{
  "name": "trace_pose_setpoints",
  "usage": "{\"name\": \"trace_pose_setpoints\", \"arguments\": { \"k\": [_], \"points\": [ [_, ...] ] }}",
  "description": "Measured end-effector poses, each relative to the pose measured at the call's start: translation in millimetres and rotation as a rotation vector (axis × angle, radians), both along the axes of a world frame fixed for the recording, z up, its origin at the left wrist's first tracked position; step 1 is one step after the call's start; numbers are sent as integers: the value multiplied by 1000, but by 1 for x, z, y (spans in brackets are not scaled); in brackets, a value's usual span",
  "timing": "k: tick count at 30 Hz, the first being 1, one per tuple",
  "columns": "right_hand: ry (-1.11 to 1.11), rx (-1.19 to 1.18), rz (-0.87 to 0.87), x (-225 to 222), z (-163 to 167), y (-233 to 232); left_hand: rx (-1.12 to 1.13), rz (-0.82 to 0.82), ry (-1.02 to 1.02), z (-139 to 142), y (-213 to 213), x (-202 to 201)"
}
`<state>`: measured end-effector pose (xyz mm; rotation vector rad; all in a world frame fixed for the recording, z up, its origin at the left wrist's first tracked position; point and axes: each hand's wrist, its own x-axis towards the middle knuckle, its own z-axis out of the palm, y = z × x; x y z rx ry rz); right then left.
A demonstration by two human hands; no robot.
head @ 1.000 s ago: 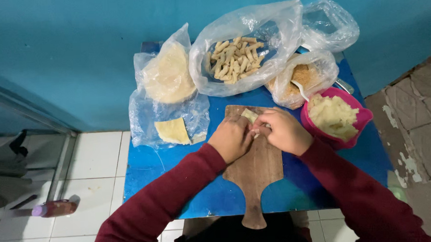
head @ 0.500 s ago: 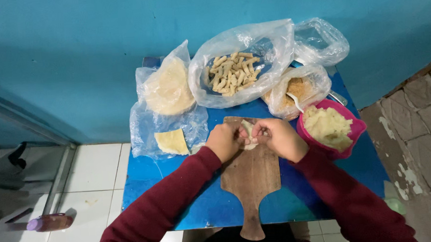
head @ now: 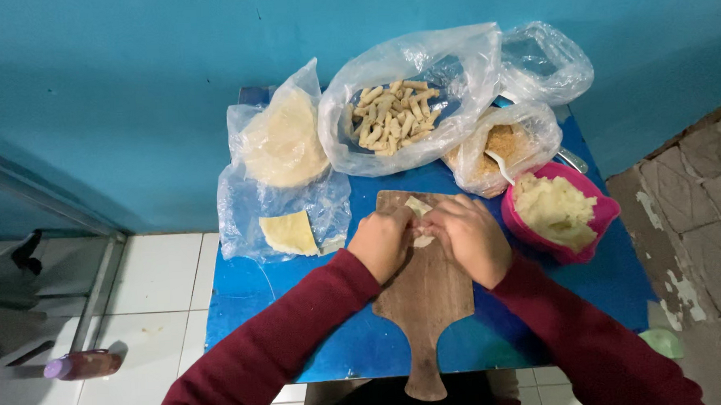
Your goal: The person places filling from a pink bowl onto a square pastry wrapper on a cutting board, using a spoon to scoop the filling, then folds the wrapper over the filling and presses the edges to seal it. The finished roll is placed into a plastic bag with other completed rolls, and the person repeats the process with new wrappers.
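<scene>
On a wooden board [head: 424, 293] atop the blue tabletop [head: 243, 297], the left hand [head: 383, 243] and right hand [head: 470, 238] pinch a pale wrapper [head: 418, 210] together, fingers closed on it, beside a pink bowl [head: 600, 216].

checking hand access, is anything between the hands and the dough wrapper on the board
Nothing visible. Left hand and right hand both already touch the pale wrapper on the wooden board; the bags sit beyond it.
</scene>
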<state>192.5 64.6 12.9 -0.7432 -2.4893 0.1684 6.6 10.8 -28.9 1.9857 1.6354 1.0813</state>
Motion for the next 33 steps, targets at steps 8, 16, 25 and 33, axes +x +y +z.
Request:
{"name": "trace_pose_setpoints", "arguments": {
  "k": [8,16,25,33],
  "points": [
    [56,13,-22,-1,-6,3,228,-40,65,-7,5,-1],
    [25,31,-36,1,-6,2,154,-7,34,-7,3,-2],
    [-16,203,-20,0,-9,1,206,29,17,-7,5,-3],
    [31,58,-76,-5,-7,7,119,78,-62,6,-3,1]
  ]
}}
